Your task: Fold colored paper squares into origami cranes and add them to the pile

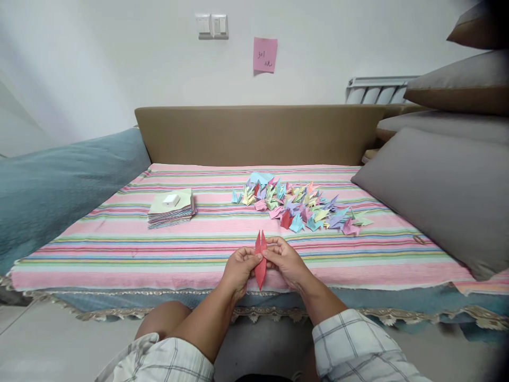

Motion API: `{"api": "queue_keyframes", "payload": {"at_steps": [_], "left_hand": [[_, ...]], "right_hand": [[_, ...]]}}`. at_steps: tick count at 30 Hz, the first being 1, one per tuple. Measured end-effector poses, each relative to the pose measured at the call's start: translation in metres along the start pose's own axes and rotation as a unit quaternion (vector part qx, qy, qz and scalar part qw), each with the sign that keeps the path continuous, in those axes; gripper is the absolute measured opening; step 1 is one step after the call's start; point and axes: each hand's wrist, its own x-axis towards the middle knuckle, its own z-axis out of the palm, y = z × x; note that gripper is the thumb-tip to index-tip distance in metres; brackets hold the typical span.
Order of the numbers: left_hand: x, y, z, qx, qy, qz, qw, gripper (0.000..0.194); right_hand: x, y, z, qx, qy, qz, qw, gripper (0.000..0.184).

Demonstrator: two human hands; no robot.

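A half-folded red origami crane (260, 273) is pinched between both hands above the front edge of the striped cloth. It is long and narrow, with two split points facing away from me and one point toward me. My left hand (242, 268) grips its left side, thumb on top. On its right side my right hand (285, 262) presses with thumb and fingers. Beyond the hands lies a heap of finished paper cranes (294, 206) in many colours. To the left sits a stack of square paper (172, 212) with a small white box (170, 200) on top.
The striped cloth (99, 254) covers the sofa seat, against a brown backrest (254, 135). Grey cushions (441, 196) pile up at the right, and a blue-covered armrest (71, 180) borders the left. A pink sticky note (265, 54) hangs on the wall.
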Motion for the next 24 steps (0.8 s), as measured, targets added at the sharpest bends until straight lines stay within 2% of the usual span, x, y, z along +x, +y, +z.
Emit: {"api": "queue_keyframes", "payload": {"at_steps": [2, 4, 7, 10, 11, 13, 15, 17, 20, 22, 24], "left_hand": [[0.003, 0.000, -0.005, 0.049, -0.004, 0.022, 0.999, 0.041], [0.007, 0.003, -0.011, 0.159, -0.002, 0.068, 0.985, 0.033], [0.010, 0.007, -0.020, 0.388, 0.012, 0.134, 0.912, 0.017], [0.013, 0.008, -0.024, 0.559, 0.040, 0.169, 0.811, 0.009], [0.015, 0.008, -0.025, 0.602, 0.051, 0.188, 0.775, 0.010], [0.018, 0.005, -0.027, 0.652, 0.053, 0.251, 0.713, 0.011], [0.022, 0.002, -0.029, 0.659, 0.014, 0.323, 0.679, 0.008], [0.024, 0.000, -0.031, 0.648, -0.033, 0.361, 0.669, 0.007], [0.023, 0.003, -0.036, 0.631, -0.074, 0.356, 0.685, 0.010], [0.020, 0.009, -0.038, 0.618, -0.114, 0.341, 0.700, 0.017], [0.018, 0.015, -0.041, 0.606, -0.149, 0.331, 0.708, 0.028]], "right_hand": [[0.003, 0.003, -0.003, -0.008, 0.012, -0.002, 1.000, 0.046], [0.008, 0.007, -0.006, -0.033, 0.013, -0.002, 0.999, 0.043], [0.016, 0.014, -0.009, -0.127, 0.011, -0.005, 0.992, 0.034], [0.022, 0.020, -0.009, -0.233, 0.026, -0.031, 0.972, 0.019], [0.023, 0.021, -0.009, -0.282, 0.030, -0.052, 0.958, 0.014], [0.022, 0.020, -0.010, -0.400, 0.036, -0.118, 0.908, 0.005], [0.021, 0.016, -0.012, -0.500, 0.036, -0.192, 0.844, 0.003], [0.019, 0.012, -0.016, -0.553, 0.015, -0.248, 0.796, 0.006], [0.017, 0.007, -0.024, -0.581, -0.069, -0.305, 0.751, 0.013], [0.016, 0.005, -0.029, -0.583, -0.121, -0.322, 0.736, 0.018], [0.015, 0.003, -0.033, -0.579, -0.146, -0.321, 0.735, 0.023]]}}
